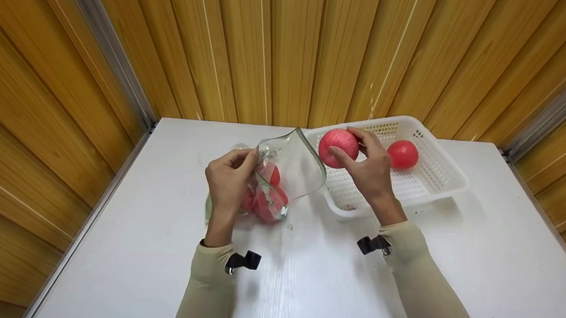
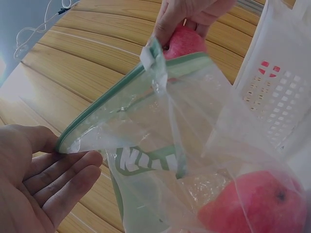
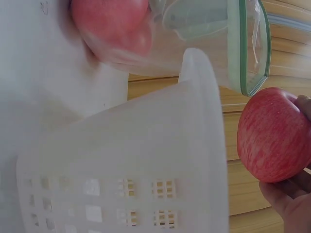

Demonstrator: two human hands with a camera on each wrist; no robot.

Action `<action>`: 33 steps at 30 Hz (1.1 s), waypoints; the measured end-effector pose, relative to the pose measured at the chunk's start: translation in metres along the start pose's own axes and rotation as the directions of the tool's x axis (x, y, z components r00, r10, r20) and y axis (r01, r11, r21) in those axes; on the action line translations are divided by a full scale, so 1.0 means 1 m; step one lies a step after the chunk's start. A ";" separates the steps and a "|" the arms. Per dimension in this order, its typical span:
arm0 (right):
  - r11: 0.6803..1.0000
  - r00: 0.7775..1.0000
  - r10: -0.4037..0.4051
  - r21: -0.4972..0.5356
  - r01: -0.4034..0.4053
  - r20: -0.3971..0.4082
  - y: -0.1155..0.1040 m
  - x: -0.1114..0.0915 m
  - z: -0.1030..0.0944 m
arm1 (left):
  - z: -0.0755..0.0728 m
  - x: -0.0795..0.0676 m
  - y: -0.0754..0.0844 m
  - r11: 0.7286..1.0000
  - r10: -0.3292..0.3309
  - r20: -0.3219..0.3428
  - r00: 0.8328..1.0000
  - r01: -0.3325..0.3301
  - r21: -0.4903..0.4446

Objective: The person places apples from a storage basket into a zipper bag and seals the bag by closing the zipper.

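My left hand [image 1: 230, 177] pinches the edge of a clear zip bag [image 1: 301, 167] with a green seal strip, its mouth spread apart. Several red fruits [image 1: 266, 203] lie low in the bag; the left wrist view shows an apple [image 2: 257, 204] among them. In my right hand [image 1: 371, 170] is a red apple [image 1: 338, 147], gripped between thumb and fingers right beside the bag's mouth. The right wrist view shows that held apple [image 3: 274, 136] just past the bag's green rim [image 3: 243, 48].
A white perforated plastic basket [image 1: 443, 159] stands at the right under my right hand, with one red round fruit [image 1: 402, 154] inside. The white table [image 1: 163, 268] meets a wood-slat wall [image 1: 292, 59] at the back.
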State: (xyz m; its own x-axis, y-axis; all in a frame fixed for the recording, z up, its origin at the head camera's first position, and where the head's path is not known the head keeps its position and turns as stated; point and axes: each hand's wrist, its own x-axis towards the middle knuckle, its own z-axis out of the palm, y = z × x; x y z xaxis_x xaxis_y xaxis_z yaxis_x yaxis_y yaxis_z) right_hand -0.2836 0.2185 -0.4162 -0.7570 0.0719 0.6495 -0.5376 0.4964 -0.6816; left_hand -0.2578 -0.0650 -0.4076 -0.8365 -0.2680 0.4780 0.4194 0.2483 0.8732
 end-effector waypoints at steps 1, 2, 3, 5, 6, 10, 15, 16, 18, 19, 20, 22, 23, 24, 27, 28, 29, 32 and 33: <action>1.000 1.000 -0.004 0.002 0.004 -0.002 -0.001 0.000 0.000 | 0.001 0.000 0.000 1.000 0.005 0.000 1.000 -0.005 0.000; 1.000 1.000 -0.007 0.001 0.007 -0.003 -0.002 0.001 0.000 | 0.001 0.000 0.000 1.000 0.007 0.000 1.000 -0.007 -0.002; 1.000 1.000 -0.009 0.000 0.009 -0.004 -0.004 0.001 0.000 | 0.002 0.000 0.000 1.000 0.008 0.000 1.000 -0.008 -0.002; 1.000 1.000 -0.017 -0.003 0.017 -0.001 -0.007 0.001 0.000 | 0.004 0.000 0.000 1.000 0.005 0.001 1.000 -0.005 -0.005; 1.000 1.000 -0.022 -0.004 0.022 -0.001 -0.009 0.001 0.000 | 0.005 0.000 0.001 1.000 0.003 0.001 1.000 -0.003 -0.005; 0.999 0.999 -0.054 0.008 0.054 -0.001 -0.019 0.001 0.001 | 0.006 0.001 0.001 1.000 -0.002 0.004 1.000 0.002 -0.002; 0.993 0.993 -0.115 0.033 0.115 0.005 -0.032 0.002 0.004 | 0.007 0.002 0.002 1.000 0.000 0.011 1.000 0.000 -0.003; 0.991 0.992 -0.129 0.036 0.129 0.012 -0.034 0.002 0.005 | 0.007 0.002 0.001 1.000 -0.001 0.011 1.000 0.001 -0.005; 0.987 0.987 -0.155 0.038 0.154 0.031 -0.036 0.003 0.009 | 0.007 0.002 0.001 1.000 0.000 0.008 1.000 0.000 -0.008; 0.985 0.985 -0.168 0.037 0.166 0.042 -0.036 0.003 0.011 | 0.006 0.002 0.001 1.000 -0.001 0.005 1.000 0.001 -0.011; 0.984 0.983 -0.179 0.034 0.177 0.052 -0.036 0.003 0.014 | 0.005 0.002 0.000 1.000 -0.002 0.002 1.000 0.002 -0.014; 0.980 0.978 -0.198 0.031 0.196 0.067 -0.036 0.003 0.018 | 0.004 0.001 0.000 1.000 -0.005 0.002 1.000 0.005 -0.020; 0.979 0.976 -0.205 0.027 0.203 0.075 -0.035 0.002 0.020 | 0.004 0.001 0.000 1.000 -0.004 0.002 1.000 0.004 -0.019; 0.977 0.973 -0.213 0.024 0.212 0.083 -0.035 0.001 0.022 | 0.003 0.001 0.000 1.000 -0.005 0.000 1.000 0.005 -0.018; 0.971 0.964 -0.239 0.021 0.238 0.116 -0.034 -0.001 0.029 | 0.000 0.000 -0.001 1.000 0.007 -0.007 1.000 -0.007 -0.009; 0.968 0.960 -0.250 0.022 0.249 0.128 -0.034 -0.001 0.031 | -0.001 0.000 -0.001 1.000 0.012 -0.011 1.000 -0.012 -0.006; 0.966 0.956 -0.258 0.025 0.257 0.140 -0.034 -0.002 0.033 | -0.002 0.000 -0.001 1.000 0.014 -0.015 1.000 -0.014 -0.001; 0.962 0.947 -0.274 0.031 0.273 0.165 -0.034 -0.004 0.037 | -0.004 0.000 -0.001 1.000 0.014 -0.014 1.000 -0.014 0.003; 0.961 0.946 -0.275 0.032 0.274 0.172 -0.034 -0.004 0.038 | -0.004 0.000 0.000 1.000 0.012 -0.010 1.000 -0.012 0.002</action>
State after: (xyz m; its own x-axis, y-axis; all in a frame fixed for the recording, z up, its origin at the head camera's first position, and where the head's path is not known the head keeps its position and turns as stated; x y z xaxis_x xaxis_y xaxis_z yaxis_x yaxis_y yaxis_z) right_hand -0.2759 0.1688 -0.4085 -0.6318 -0.2172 0.7441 -0.7361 0.4688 -0.4882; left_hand -0.2565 -0.0689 -0.4075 -0.8279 -0.2744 0.4891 0.4282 0.2538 0.8673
